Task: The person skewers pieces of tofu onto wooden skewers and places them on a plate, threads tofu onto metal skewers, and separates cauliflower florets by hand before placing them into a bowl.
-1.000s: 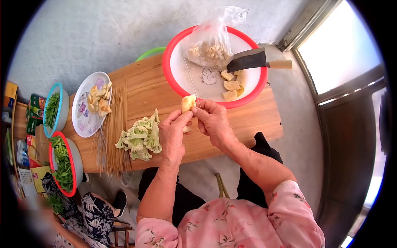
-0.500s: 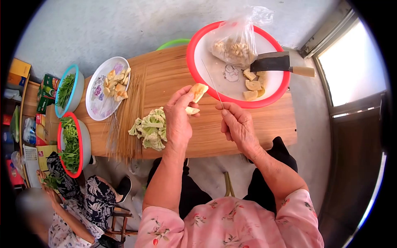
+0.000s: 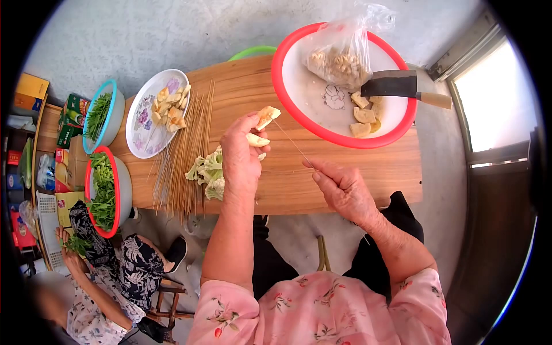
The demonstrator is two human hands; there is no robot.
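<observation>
Holding two food pieces (image 3: 267, 117) in a closed left grip (image 3: 238, 150), above the bench (image 3: 282, 190), in from its near edge — pinching a thin skewer (image 3: 293, 142) in a snug right grip (image 3: 351, 194), pointed at the upper piece.

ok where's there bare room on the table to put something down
The table is bare between the sticks and the big basin, beyond the left hand. Another bare patch lies between the basin and the right hand, reaching the table's right end. The left side is crowded: plate, sticks, cauliflower, two bowls of greens.
</observation>
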